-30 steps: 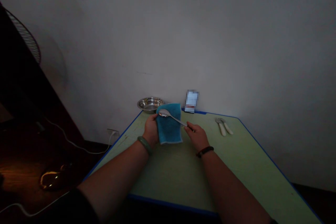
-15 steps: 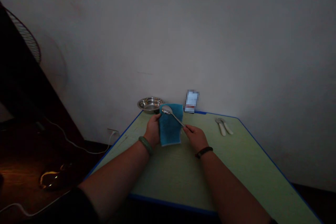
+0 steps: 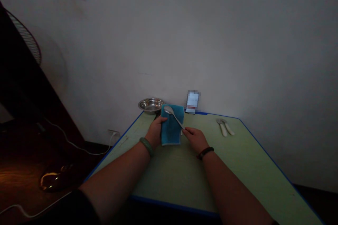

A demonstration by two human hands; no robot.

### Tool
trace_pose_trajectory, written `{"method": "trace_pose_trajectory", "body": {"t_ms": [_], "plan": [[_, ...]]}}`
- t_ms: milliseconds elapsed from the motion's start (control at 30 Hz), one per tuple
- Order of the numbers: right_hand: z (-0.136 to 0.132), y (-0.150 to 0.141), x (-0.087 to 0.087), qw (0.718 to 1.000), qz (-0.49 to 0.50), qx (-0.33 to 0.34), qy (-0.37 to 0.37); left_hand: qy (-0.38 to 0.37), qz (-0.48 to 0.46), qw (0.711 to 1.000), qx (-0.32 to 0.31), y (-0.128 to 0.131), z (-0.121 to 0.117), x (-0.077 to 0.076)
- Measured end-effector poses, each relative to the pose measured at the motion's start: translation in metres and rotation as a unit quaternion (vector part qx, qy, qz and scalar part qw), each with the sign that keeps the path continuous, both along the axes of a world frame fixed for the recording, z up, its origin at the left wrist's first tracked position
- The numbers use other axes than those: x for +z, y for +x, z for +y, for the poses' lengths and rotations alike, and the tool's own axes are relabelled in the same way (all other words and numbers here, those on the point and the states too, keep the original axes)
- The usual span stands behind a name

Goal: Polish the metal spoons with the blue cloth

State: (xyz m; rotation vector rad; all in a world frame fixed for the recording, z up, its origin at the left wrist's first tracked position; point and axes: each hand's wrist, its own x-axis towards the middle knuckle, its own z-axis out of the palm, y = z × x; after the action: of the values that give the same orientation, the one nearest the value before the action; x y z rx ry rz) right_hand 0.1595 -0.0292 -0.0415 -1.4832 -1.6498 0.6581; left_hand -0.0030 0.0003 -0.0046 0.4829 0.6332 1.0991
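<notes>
My left hand (image 3: 157, 132) grips the left edge of a folded blue terry towel (image 3: 171, 130), which stands nearly upright on the table. My right hand (image 3: 194, 139) pinches the thin handle of a steel spoon (image 3: 173, 115). The spoon's bowl rests against the upper part of the towel. A jade bangle (image 3: 146, 146) circles my left wrist, and a dark beaded bracelet (image 3: 205, 153) circles my right.
A shallow steel bowl (image 3: 151, 105) sits just past the far edge of the blue-rimmed green table (image 3: 182, 172). Also at the far edge is a pixelated object (image 3: 192, 102). Cream-handled cutlery (image 3: 225, 127) lies at the right. A fan (image 3: 25, 35) and cable (image 3: 76, 146) are on the left.
The towel has shifted right and narrowed. The spoon has turned more steeply, its bowl moving up the towel, and my hands have drawn slightly closer together.
</notes>
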Motion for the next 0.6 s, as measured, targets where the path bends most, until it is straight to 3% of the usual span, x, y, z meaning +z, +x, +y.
{"method": "trace_pose_trajectory", "body": {"t_ms": [200, 400, 600], "plan": [[-0.0005, -0.0006, -0.0002, 1.000, -0.003, 0.004, -0.002, -0.017, 0.009, 1.000, 0.011, 0.0006, 0.0019, -0.0016], [0.0010, 0.0005, -0.0015, 1.000, -0.009, -0.003, 0.012, 0.000, 0.031, 0.999, -0.009, 0.0023, 0.0020, -0.0036], [0.0005, 0.0001, 0.0000, 1.000, 0.000, -0.029, 0.010, -0.039, 0.050, 0.997, -0.054, 0.0039, 0.0018, -0.0095]]}}
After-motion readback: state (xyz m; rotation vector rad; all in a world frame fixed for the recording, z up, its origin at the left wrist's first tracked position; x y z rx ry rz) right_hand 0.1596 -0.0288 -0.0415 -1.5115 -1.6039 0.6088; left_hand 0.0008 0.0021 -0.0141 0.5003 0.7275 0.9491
